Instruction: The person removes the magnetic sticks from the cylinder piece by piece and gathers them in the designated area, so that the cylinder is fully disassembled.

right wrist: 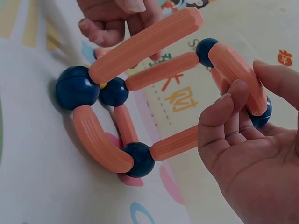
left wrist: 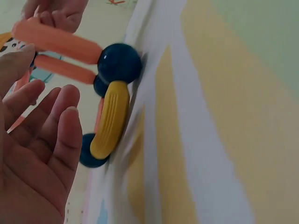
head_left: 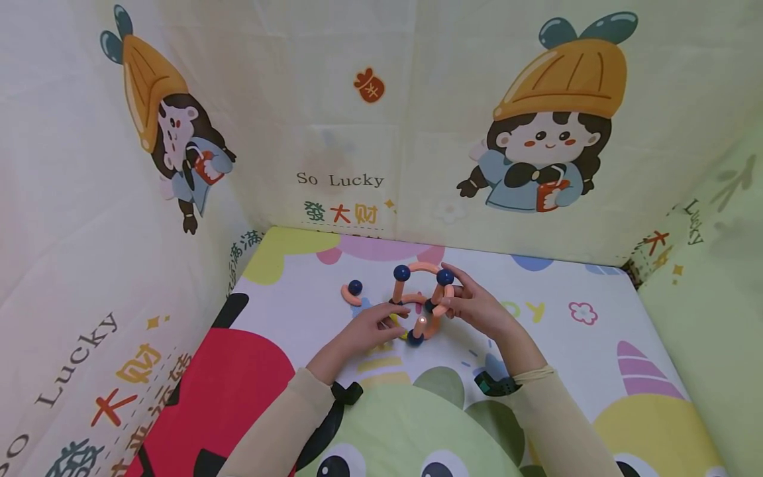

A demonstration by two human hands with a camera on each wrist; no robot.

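A frame of orange magnetic rods and dark blue balls stands on the table, with one curved orange rod (head_left: 424, 267) across its top. My right hand (head_left: 479, 306) pinches another curved orange rod (right wrist: 239, 74) between thumb and fingers, at the frame's upper right. In front, a straight orange rod (right wrist: 147, 44) rises at a slant from a blue ball (right wrist: 77, 87), its upper end bare. My left hand (head_left: 369, 329) is at the frame's left side, fingers loosely bent, its thumb close to that rod; contact is unclear. Low down lies a yellow curved rod (left wrist: 112, 121) between balls.
Left of the frame, a loose blue ball (head_left: 355, 287) sits against a curved orange rod (head_left: 350, 296). A printed cloth (head_left: 572, 358) covers the table. Cartoon-printed fabric walls (head_left: 441, 152) stand at the back and both sides.
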